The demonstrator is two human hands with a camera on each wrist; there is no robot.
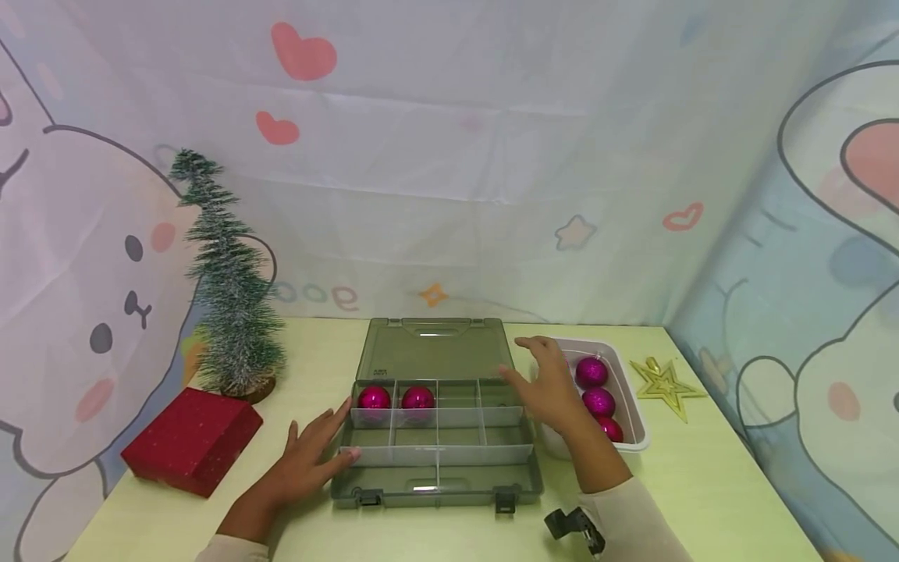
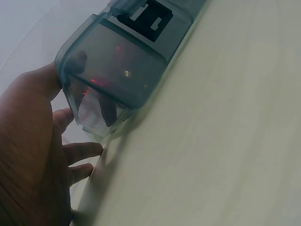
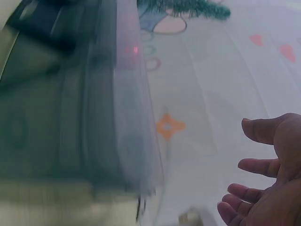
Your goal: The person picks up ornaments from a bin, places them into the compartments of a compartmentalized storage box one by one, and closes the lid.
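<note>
A green translucent divided organizer box (image 1: 386, 478) lies with its lid raised at the back. Two shiny magenta baubles, a left one (image 1: 374, 400) and a right one (image 1: 417, 400), sit in neighbouring back-row compartments. At the box's left side, my left hand (image 1: 302, 460) touches the edge with thumb and index finger spread; the left wrist view shows this hand (image 2: 33, 127) against the clear end wall. My right hand (image 1: 551, 386) hovers with extended fingers and nothing held, between the box and a white tub (image 1: 635, 414). Several magenta baubles (image 1: 592, 372) lie in the tub, partly hidden by that hand.
A small frosted Christmas tree (image 1: 235, 312) stands at the back left, behind a red box (image 1: 193, 441). Right of the tub lies a gold star ornament (image 1: 667, 386). A printed cloth backdrop (image 1: 435, 156) rises behind the table.
</note>
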